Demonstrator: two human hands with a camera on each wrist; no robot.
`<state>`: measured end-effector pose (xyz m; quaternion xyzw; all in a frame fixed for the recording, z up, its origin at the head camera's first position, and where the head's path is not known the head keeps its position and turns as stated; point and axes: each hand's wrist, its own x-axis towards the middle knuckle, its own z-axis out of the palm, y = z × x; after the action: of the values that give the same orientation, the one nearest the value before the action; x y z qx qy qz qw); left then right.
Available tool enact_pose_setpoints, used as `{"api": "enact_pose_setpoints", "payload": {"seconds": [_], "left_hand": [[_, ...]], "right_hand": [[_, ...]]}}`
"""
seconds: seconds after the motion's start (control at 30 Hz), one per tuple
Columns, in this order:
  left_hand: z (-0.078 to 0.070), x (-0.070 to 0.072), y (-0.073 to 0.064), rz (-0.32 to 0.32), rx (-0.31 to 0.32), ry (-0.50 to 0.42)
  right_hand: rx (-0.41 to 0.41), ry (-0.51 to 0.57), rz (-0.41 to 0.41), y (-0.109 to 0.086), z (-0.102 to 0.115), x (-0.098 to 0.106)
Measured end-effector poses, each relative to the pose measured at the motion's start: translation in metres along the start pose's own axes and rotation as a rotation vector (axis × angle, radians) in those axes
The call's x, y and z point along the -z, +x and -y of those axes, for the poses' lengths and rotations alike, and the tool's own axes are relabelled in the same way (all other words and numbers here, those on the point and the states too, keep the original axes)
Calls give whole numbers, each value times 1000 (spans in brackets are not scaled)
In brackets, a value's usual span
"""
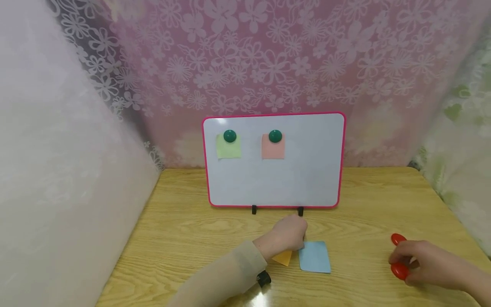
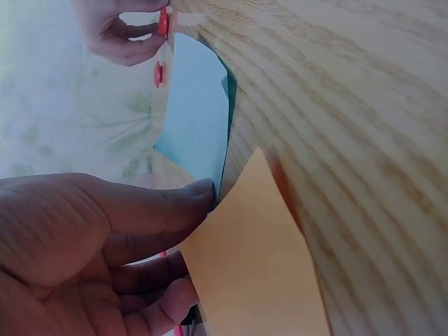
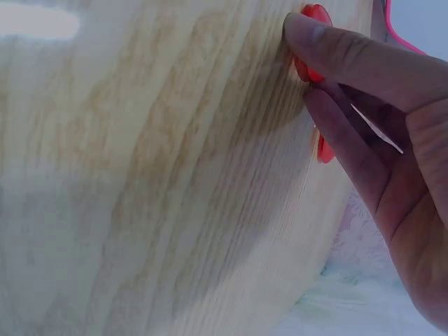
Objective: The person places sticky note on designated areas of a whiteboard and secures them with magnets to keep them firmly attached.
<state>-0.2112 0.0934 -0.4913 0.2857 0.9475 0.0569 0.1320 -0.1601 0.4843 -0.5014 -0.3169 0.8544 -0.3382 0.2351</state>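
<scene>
My left hand pinches a corner of a blue sticky note between thumb and fingers, just above the wooden table. In the left wrist view the thumb lies on the blue note's near corner, and the sheet bends. An orange sticky note sits right beside those fingers; in the head view the hand and wrist partly cover it. At the right, my right hand grips a round red magnet by its edge, close to the tabletop. A second red magnet lies just beyond it on the table.
A pink-framed whiteboard stands upright at the back on small black feet. Green magnets pin a light green note and a pink note on it. Floral fabric rises behind the table.
</scene>
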Motion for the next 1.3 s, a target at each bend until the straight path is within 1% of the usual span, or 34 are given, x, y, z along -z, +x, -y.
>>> {"api": "enact_pose_setpoints", "payload": {"seconds": [0.17, 0.33, 0.53, 0.63, 0.7, 0.83, 0.9, 1.07, 1.13, 1.3], "left_hand": [[0, 1, -1, 3, -2, 2], [0, 2, -1, 9, 5, -54], [3, 2, 0, 9, 3, -118], [5, 2, 1, -5, -9, -153], [6, 3, 1, -16, -27, -178], [8, 5, 0, -31, -83, -234], [10, 6, 0, -31, -110, -265], [11, 8, -1, -43, -152, -346], [12, 9, -2, -55, -159, -384], [17, 7, -1, -115, -166, -489]], "right_hand": [[-17, 12, -11, -1, 0, -2], [-17, 26, -9, -3, 0, -2], [-58, 6, -43, -4, 0, -2], [-53, -20, -84, -4, 1, -3], [-23, -47, -128, -2, 3, -5], [46, -79, -212, 2, 7, -8], [60, -93, -242, 6, 10, -9], [53, -143, -305, 17, 14, -12], [52, -160, -336, 21, 15, -14], [68, -150, -386, 32, 17, -14]]}}
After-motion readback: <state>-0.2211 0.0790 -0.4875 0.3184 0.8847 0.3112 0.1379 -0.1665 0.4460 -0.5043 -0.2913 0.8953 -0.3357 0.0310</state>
